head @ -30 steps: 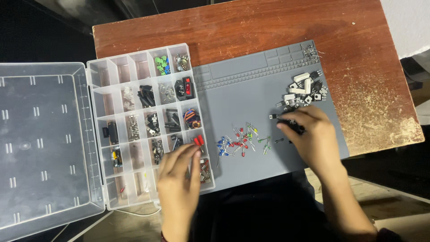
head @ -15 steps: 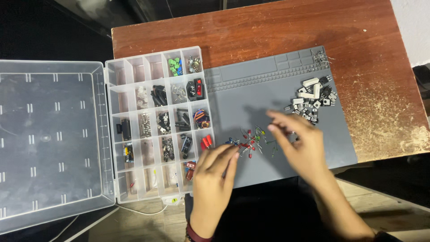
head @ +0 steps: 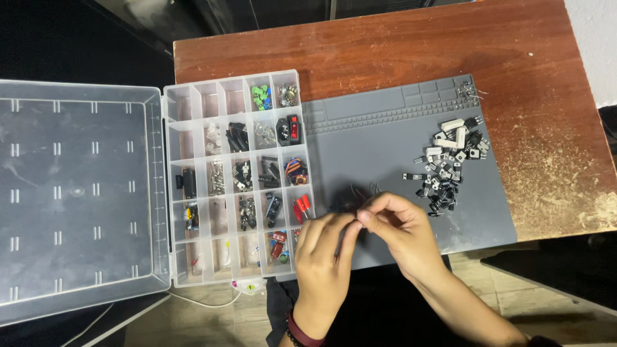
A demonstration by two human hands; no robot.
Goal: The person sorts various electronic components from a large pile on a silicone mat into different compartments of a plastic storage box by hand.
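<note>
- Head view: I judge I'm gathering the small wire-legged parts off the grey mat, just beside the compartment box; next calls for a careful lift into a cell.
- My left hand and right hand meet fingertip to fingertip, both pinching at those parts, wrists angled in from below.
- The open clear lid lies left; a heap of black and white components sits well apart.

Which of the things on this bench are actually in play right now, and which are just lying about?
In play:
left hand
right hand
small wire-legged parts under the fingers
grey mat
compartment box beside the hands

Lying about:
pile of black and white parts
open clear lid
wooden table
</note>
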